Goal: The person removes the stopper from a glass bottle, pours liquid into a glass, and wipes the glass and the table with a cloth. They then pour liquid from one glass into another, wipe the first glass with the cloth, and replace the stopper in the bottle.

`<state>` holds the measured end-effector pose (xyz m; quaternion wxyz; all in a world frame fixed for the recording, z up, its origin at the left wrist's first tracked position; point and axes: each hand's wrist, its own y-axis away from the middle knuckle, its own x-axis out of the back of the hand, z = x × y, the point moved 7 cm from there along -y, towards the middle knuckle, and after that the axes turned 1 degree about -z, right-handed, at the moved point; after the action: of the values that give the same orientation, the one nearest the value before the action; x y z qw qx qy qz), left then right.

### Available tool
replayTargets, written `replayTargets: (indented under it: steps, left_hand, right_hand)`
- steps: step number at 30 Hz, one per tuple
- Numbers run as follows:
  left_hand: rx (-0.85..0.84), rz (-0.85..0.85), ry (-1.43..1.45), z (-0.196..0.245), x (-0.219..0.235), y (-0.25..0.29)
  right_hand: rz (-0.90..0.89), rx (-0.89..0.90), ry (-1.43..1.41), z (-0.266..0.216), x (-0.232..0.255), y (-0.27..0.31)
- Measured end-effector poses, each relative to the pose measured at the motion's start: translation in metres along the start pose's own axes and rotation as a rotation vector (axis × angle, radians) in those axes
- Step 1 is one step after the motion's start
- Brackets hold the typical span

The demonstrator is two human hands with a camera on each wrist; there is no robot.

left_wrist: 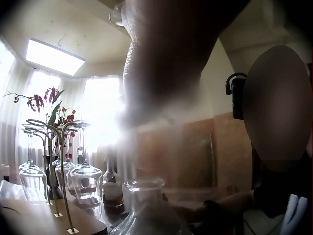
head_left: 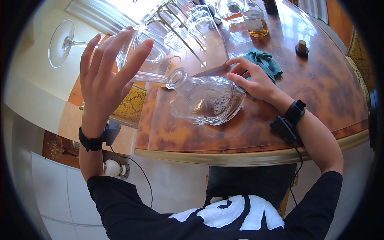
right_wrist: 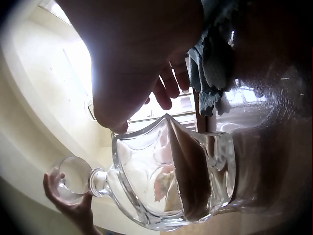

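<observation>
My left hand grips a clear stemmed glass tipped on its side, its foot to the left. The glass's bowl lies by the mouth of a clear glass decanter, which holds some bubbly liquid and stands near the table's front edge. In the right wrist view the left hand has its fingers around the glass, just beyond the decanter's neck. My right hand is at the decanter's far right side with loosely bent fingers, its thumb tip right at the glass edge.
A brass-wire rack with upside-down glasses stands on a pale base behind the decanter. A green cloth lies beyond my right hand. Farther back are a bottle with amber liquid and a cork-topped stopper.
</observation>
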<state>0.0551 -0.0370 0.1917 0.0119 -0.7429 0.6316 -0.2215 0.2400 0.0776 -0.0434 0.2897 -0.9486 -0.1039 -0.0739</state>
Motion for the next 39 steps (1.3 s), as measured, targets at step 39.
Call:
replayTargets:
  steps: [39]
  left_hand:
    - [1.237,0.464,1.366,-0.023,-0.064,0.132]
  right_hand:
    - [-0.325,-0.218,0.983,0.028,0.044,-0.004]
